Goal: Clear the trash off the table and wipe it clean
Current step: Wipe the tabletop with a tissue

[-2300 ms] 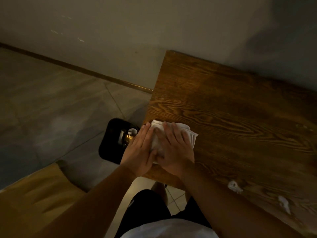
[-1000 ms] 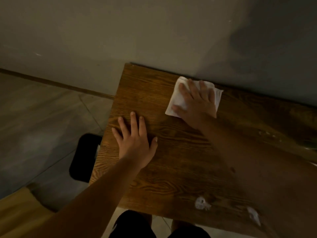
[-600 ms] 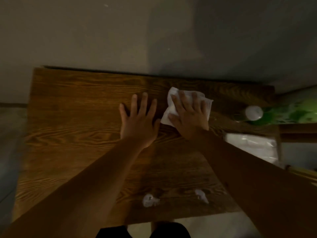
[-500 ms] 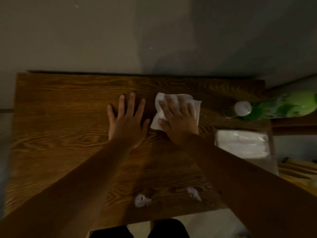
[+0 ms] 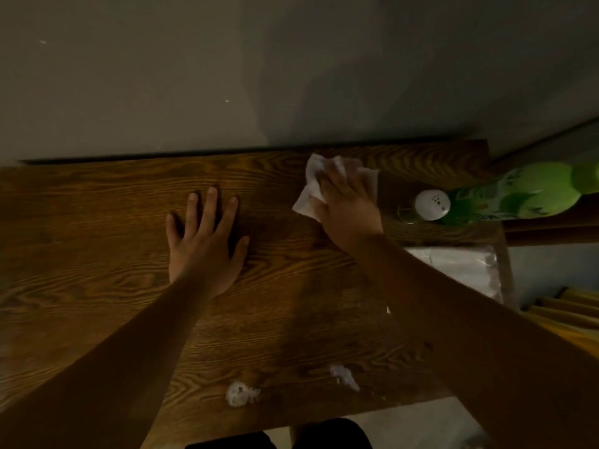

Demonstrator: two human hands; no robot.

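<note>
Right hand (image 5: 348, 209) flat on the white cloth (image 5: 309, 196), fingers spread, pressing it onto the wooden table (image 5: 97, 254) near the far edge by the wall. Left hand (image 5: 205, 244) lies open, palm down on bare wood, holding nothing. Two crumpled scraps (image 5: 241, 393) sit near the front edge. A green bottle (image 5: 505, 197) lies at right.

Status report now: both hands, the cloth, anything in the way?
Right hand pressing white cloth near far edge. Left hand flat on table. Two paper scraps near front edge. Bottle beside cloth.
</note>
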